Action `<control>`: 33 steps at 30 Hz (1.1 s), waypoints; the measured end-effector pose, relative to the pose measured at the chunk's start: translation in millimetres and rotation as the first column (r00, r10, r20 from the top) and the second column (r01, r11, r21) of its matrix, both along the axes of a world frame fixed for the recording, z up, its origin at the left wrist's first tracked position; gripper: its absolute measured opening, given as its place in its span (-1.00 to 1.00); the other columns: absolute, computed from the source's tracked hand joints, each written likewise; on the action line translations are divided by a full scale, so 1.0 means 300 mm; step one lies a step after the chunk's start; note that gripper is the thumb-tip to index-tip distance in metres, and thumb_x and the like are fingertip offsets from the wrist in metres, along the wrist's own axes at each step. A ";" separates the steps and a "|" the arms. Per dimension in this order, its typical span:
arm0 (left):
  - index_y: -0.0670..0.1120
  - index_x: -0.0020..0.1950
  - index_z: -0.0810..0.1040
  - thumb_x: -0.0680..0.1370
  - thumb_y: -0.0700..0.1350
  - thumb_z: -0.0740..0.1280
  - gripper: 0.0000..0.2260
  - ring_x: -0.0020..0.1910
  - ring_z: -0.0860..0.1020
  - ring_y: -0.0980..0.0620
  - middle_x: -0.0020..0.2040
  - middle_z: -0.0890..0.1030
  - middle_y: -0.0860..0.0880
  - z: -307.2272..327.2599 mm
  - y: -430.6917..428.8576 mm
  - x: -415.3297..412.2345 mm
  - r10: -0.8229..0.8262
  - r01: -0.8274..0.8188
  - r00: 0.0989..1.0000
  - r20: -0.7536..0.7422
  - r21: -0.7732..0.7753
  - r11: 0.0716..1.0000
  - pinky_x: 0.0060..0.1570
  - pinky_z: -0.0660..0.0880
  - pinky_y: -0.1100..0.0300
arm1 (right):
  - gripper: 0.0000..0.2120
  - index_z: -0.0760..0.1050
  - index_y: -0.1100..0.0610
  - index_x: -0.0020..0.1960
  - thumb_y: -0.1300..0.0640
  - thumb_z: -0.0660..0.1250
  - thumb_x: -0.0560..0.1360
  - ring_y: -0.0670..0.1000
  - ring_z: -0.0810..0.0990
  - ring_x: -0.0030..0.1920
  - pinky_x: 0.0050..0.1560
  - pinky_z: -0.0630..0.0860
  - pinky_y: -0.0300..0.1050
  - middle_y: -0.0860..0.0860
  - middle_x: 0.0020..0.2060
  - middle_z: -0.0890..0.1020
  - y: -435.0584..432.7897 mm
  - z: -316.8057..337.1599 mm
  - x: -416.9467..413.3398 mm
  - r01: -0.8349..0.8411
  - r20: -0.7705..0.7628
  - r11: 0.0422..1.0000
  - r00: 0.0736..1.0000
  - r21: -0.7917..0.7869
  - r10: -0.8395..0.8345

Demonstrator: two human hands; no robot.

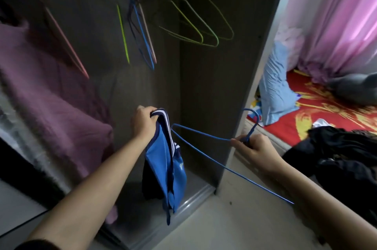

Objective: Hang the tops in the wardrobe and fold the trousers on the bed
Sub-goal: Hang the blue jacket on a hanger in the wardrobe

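Now, left hand point(143, 122) gripping blue top point(165, 168) hanging beneath, right hand point(253, 147) pinching blue hanger point(204, 133) beside it

Inside the open wardrobe point(204, 86), the left hand point(143, 122), at about 8 o'clock, grips the collar of a blue top point(163, 168) that hangs straight down. At 4 o'clock the fingers point(237, 143) of the right hand point(253, 146) pinch a blue wire hanger point(204, 132) below its hook, its near end just beside the top. Green hangers point(195, 25) hang at 12 o'clock and a pink garment point(51, 96) at 9. The bed point(326, 111) at 3 o'clock carries dark clothes point(336, 157).
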State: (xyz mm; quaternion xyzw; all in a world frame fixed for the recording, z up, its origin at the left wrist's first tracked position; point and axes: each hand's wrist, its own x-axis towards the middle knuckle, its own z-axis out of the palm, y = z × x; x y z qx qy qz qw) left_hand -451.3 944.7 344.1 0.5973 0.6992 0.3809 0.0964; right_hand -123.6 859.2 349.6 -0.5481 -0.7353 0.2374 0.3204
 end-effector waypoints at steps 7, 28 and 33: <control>-0.09 0.04 0.72 0.50 -0.27 0.40 -0.82 -0.08 0.55 -0.01 -0.04 0.55 -0.03 0.092 -0.061 0.229 -0.120 0.117 0.992 0.030 0.091 0.989 -0.03 0.45 0.21 | -0.81 0.61 -0.09 -0.14 -0.01 0.30 0.62 -0.10 0.52 -0.39 -0.29 0.44 -0.16 -0.10 -0.47 0.53 -0.016 0.009 -0.042 0.002 0.015 0.999 1.000 0.043 -0.002; -0.01 -0.10 0.70 0.44 -0.30 0.43 -0.80 -0.09 0.65 0.11 -0.17 0.68 0.08 0.432 -0.058 0.524 -0.111 0.066 0.933 0.342 0.139 0.988 -0.03 0.60 0.21 | -0.73 0.70 0.10 -0.04 0.02 0.27 0.64 -0.19 0.63 -0.19 -0.18 0.48 -0.33 -0.05 -0.23 0.70 0.047 0.205 0.129 0.083 -0.446 0.986 0.895 0.141 -0.012; -0.02 -0.03 0.69 0.48 -0.30 0.39 -0.80 -0.18 0.61 0.14 -0.09 0.67 0.02 0.470 -0.081 0.602 -0.174 0.152 0.909 0.379 0.089 0.984 -0.25 0.54 0.33 | -0.70 0.68 0.03 -0.10 -0.06 0.25 0.64 -0.27 0.53 -0.33 -0.28 0.36 -0.31 -0.16 -0.37 0.61 0.085 0.170 0.153 0.070 -0.309 0.997 0.949 0.036 -0.056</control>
